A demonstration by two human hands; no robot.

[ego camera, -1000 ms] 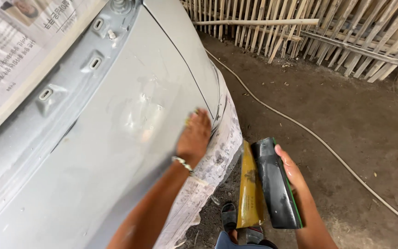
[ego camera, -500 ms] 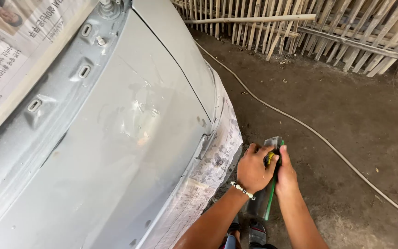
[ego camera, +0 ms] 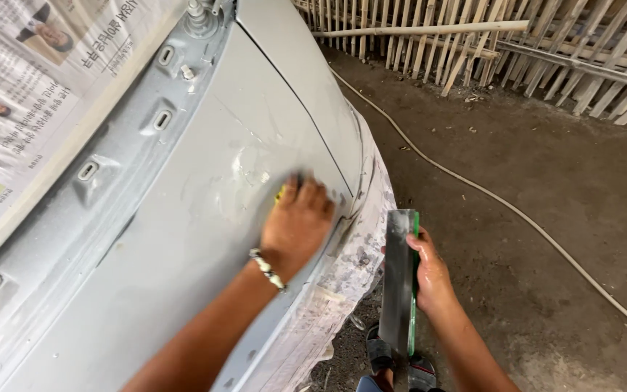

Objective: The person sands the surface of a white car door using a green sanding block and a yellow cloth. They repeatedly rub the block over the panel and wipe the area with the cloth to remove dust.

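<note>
My left hand [ego camera: 297,225], with a beaded bracelet on the wrist, lies flat on the grey primed car panel [ego camera: 168,247] and presses a small yellow spreader [ego camera: 281,193], which shows only at the fingertips. Pale filler smears [ego camera: 248,167] mark the panel just above the hand. My right hand [ego camera: 429,272] holds a long flat board [ego camera: 399,279], grey with filler and green along one edge, upright beside the car's edge.
Newspaper masking [ego camera: 23,94] covers the window at upper left, and more masking paper [ego camera: 357,268] hangs over the car's lower edge. A hose [ego camera: 517,214] runs across the dirt ground. A bamboo fence [ego camera: 517,43] stands at the back. My sandalled feet [ego camera: 393,363] are below.
My left hand went from the panel down to the board in my right hand, then back up onto the panel with the spreader. The board has turned more upright.
</note>
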